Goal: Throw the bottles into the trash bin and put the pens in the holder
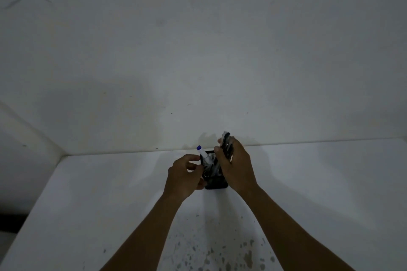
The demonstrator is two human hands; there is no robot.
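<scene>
A black mesh pen holder [214, 180] stands on the white table [110, 193] near the back wall. A white marker with a blue cap [203, 154] leans out of its left side. My left hand [184, 175] is against the holder's left side, fingers curled around its edge. My right hand [236, 166] is shut on a bundle of dark pens [226, 144], their lower ends pointing into the holder's mouth. No bottle or trash bin is in view.
A plain white wall [198, 50] rises right behind the holder. The table's left edge [33, 211] runs diagonally, with dark floor beyond it. Grey speckled stains [220, 255] mark the near part of the table.
</scene>
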